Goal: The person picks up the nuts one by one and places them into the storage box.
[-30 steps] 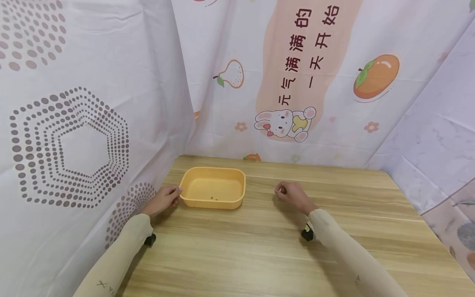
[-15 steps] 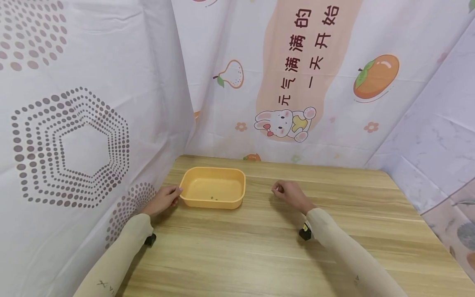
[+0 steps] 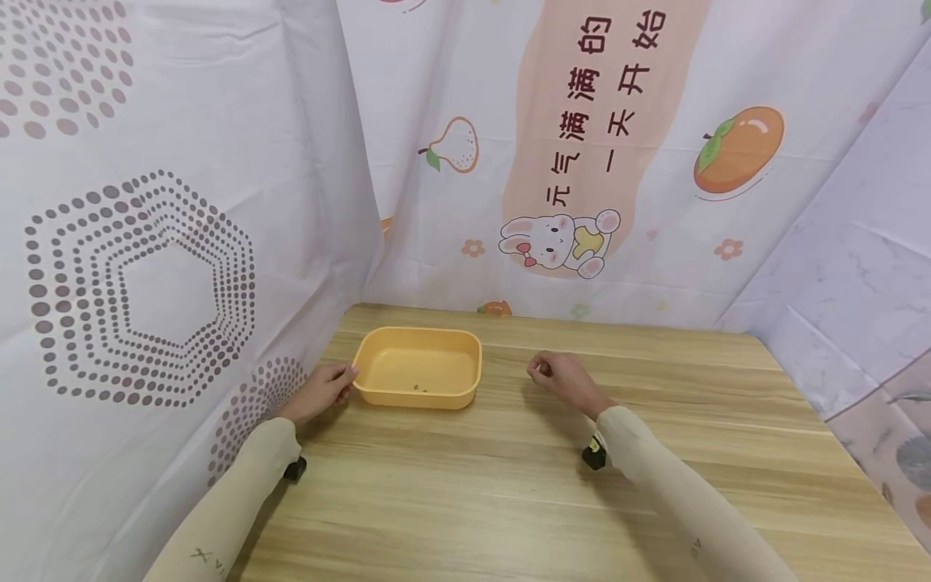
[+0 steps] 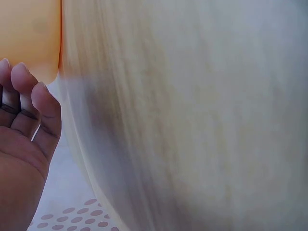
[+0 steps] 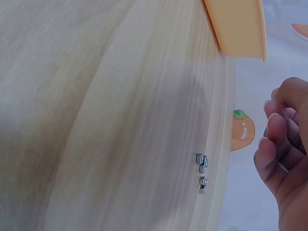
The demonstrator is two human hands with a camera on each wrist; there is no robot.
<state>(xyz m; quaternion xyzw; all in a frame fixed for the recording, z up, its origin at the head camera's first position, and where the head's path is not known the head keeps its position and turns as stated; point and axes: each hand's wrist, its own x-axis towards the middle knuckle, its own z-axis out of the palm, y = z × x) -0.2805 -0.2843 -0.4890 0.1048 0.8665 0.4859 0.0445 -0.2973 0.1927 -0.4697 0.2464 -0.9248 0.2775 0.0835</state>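
Note:
A shallow yellow plastic box (image 3: 418,399) stands on the wooden table, with a few tiny dark pieces (image 3: 419,389) on its floor. At its left end my left hand (image 3: 322,391) holds the rim, thumb on the edge and fingers bent below. In the left wrist view those fingers (image 4: 45,103) lie by the orange-looking wall (image 4: 33,33). My right hand (image 3: 566,378) hovers right of the box, its thumb and forefinger brought together; I cannot tell whether something small is between them. Several small metal nuts (image 5: 202,168) lie on the table near it, hidden in the head view.
Printed cloths hang behind the wooden table (image 3: 465,485) and along both sides. The left cloth (image 3: 167,299) comes close to my left forearm. A black wrist camera (image 3: 594,454) sits under my right sleeve, another (image 3: 294,470) under my left.
My right hand has drifted slowly left, closer to the box, keeping its finger pose. The left hand and the box have stayed put.

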